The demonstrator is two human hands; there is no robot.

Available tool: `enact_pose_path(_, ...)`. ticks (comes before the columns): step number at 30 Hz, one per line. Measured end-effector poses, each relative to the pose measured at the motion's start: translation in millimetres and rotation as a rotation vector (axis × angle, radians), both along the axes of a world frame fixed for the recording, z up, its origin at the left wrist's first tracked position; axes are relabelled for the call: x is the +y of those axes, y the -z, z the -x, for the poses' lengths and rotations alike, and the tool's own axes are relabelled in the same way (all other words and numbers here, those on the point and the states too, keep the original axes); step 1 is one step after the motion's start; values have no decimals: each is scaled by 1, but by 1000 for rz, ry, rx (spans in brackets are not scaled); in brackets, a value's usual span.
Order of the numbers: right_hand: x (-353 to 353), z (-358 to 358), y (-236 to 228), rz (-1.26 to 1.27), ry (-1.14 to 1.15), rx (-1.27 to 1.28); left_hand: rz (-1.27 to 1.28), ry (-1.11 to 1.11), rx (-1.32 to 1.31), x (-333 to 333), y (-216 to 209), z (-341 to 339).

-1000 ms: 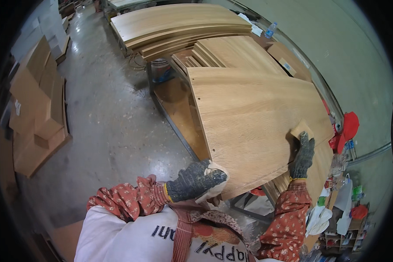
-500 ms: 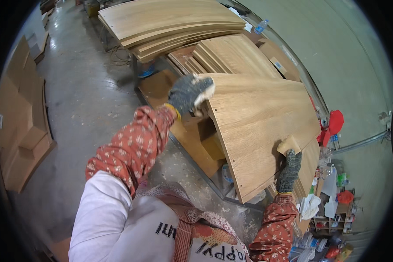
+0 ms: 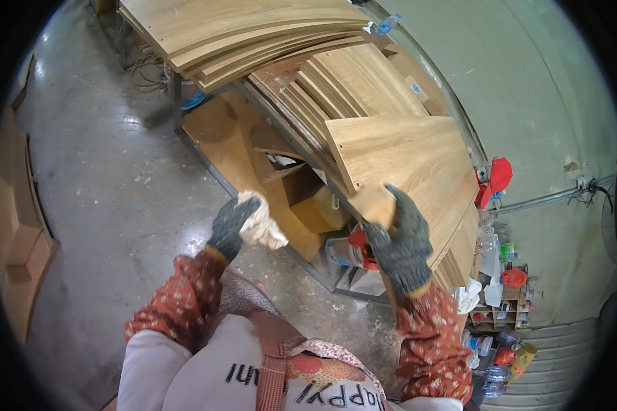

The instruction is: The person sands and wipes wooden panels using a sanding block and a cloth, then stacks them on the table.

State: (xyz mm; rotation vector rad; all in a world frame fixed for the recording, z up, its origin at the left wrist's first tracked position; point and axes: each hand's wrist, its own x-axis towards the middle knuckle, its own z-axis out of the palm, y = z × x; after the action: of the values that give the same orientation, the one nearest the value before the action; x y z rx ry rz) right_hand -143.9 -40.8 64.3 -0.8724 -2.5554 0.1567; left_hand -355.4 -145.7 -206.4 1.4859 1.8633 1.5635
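My left hand point(image 3: 230, 227), in a dark grey knitted glove, is closed round a crumpled cream rag point(image 3: 262, 226) and hangs in the air left of the bench. A tan block-like pad point(image 3: 373, 204), blurred by motion, is in my gloved right hand point(image 3: 403, 248), whose fingers curl at its edge. That hand is over the near corner of a wood-grain panel point(image 3: 408, 151); whether the pad touches the panel I cannot tell. Small dark holes show along the panel's left edge. The panel lies at an angle on other boards.
Behind it rise a stack of narrower boards point(image 3: 363, 79) and a pile of large panels point(image 3: 253, 31). Under the metal-framed bench are a cardboard box point(image 3: 322, 209) and a white bucket point(image 3: 343, 252). Folded cardboard point(image 3: 20, 233) stands at left; bottles and a red cap point(image 3: 500, 175) line the wall.
My left hand has left the panel's far corner and come back toward me with the rag. My right hand has moved left with the pad. The panel now sits farther back on the boards.
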Motion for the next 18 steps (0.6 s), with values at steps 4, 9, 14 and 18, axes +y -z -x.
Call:
enact_pose_path(4, 49, 84, 11, -287, -75, -142, 83, -30, -676, -54, 4, 5)
enact_pose_path(9, 62, 131, -11, -260, 123, -291, 185, -120, -413, -96, -7, 31)
enact_pose_path(14, 12, 43, -2, -208, -37, -211, 36, -197, -1295, -123, 25, 51)
enact_pose_path(18, -85, -66, -19, -141, 231, -443, 108, -108, -1434, -110, 26, 63)
